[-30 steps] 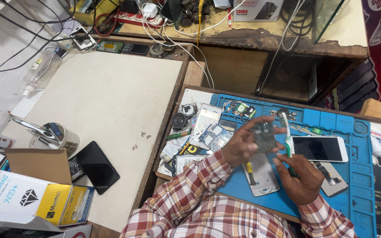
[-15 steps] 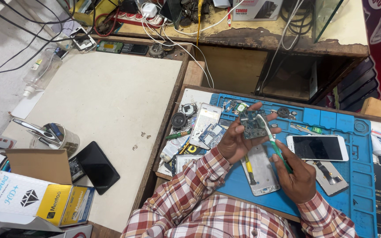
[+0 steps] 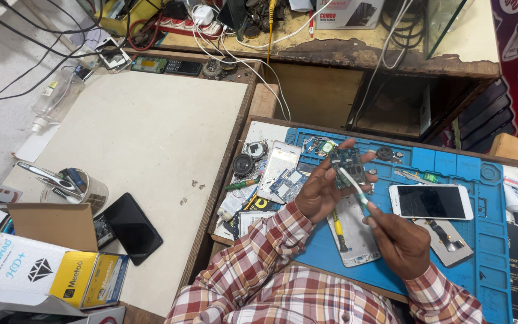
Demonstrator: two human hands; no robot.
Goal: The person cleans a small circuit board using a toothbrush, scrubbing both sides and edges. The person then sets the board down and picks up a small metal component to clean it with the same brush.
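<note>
A phone repair workshop is showing here. A blue silicone repair mat (image 3: 451,252) is covering a worn wooden bench, with a white smartphone (image 3: 430,201), loose circuit boards (image 3: 289,183) and an opened phone shell (image 3: 355,235) lying on it. Tangled charger cables (image 3: 235,48) are trailing across the back shelf, and tweezers are standing in a tin (image 3: 85,191).

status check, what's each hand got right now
Left hand grips circuit board. Right hand holds white brush, tip on board. White phone lies beside, apart.
</note>
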